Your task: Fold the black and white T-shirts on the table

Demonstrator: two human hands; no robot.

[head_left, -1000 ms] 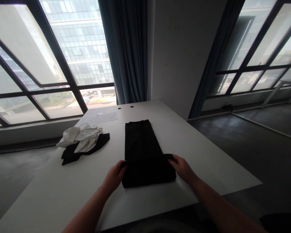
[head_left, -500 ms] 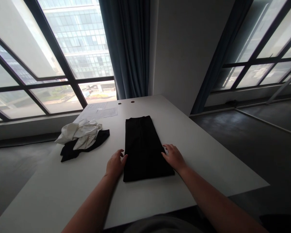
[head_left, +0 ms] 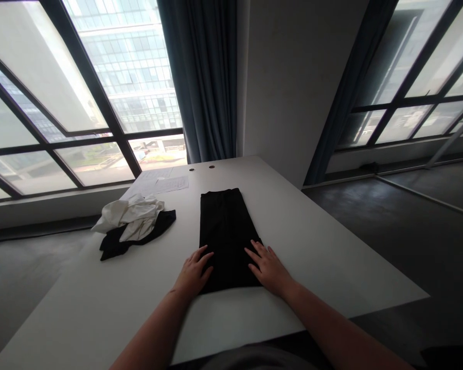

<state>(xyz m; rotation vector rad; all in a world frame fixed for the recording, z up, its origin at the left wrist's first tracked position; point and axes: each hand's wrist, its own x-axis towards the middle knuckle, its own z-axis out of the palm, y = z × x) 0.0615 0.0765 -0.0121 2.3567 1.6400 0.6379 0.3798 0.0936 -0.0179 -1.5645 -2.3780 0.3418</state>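
Observation:
A black garment [head_left: 227,231], folded into a long flat rectangle, lies in front of me; it looks like a pair of trousers, though the kind is hard to make out. On its near left edge rests my left hand [head_left: 195,270], fingers spread with their tips over the cloth. My right hand [head_left: 269,267] lies across the near right edge, its fingers also spread on the fabric. Neither hand grips anything. Both hands cover small parts of the garment's sides.
The garment lies on a white table [head_left: 312,246]. To the left sits a crumpled white cloth [head_left: 139,213] with a black cloth [head_left: 158,228] partly under it. Printed papers [head_left: 173,183] lie at the far left, near two round holes. Beyond are a blue curtain [head_left: 210,77] and windows.
Both hands have moved inward from beside the garment onto its near edges, and their fingers have spread over the cloth. The garment keeps its place and shape.

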